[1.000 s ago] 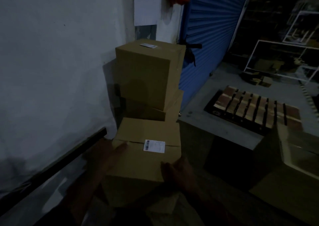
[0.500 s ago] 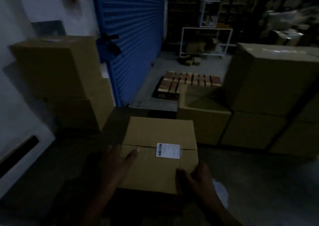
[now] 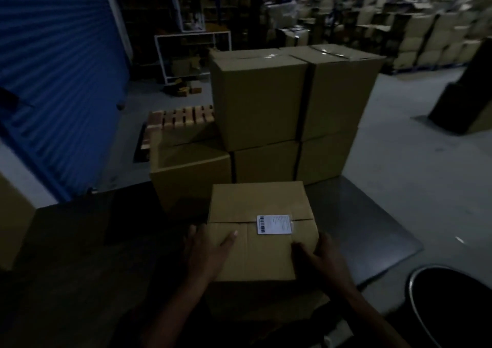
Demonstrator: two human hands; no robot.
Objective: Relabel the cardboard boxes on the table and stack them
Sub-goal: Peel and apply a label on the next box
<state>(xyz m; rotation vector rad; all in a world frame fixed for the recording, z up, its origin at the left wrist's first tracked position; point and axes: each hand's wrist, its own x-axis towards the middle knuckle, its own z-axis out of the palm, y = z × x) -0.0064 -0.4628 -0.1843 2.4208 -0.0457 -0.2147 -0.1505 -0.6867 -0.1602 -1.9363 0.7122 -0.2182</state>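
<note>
I hold a small cardboard box (image 3: 259,206) between both hands over a dark table (image 3: 359,222). A white barcode label (image 3: 274,224) sits on its top across the flap seam. My left hand (image 3: 210,252) grips the box's near left corner, thumb lying on the top. My right hand (image 3: 323,257) grips the near right corner, thumb on the top too. Behind it on the table stand stacked cardboard boxes (image 3: 261,100), two high, and one open box (image 3: 189,172) to the left.
A blue roller shutter (image 3: 58,81) fills the left. A wooden pallet (image 3: 178,119) lies on the grey floor behind the boxes. White metal frames (image 3: 191,55) and many stacked cartons (image 3: 426,39) stand at the back. A dark round rim (image 3: 418,299) shows at lower right.
My view has swung right, from the wall-side stack to the boxes on the table. Both hands keep hold of the labelled box and carry it along.
</note>
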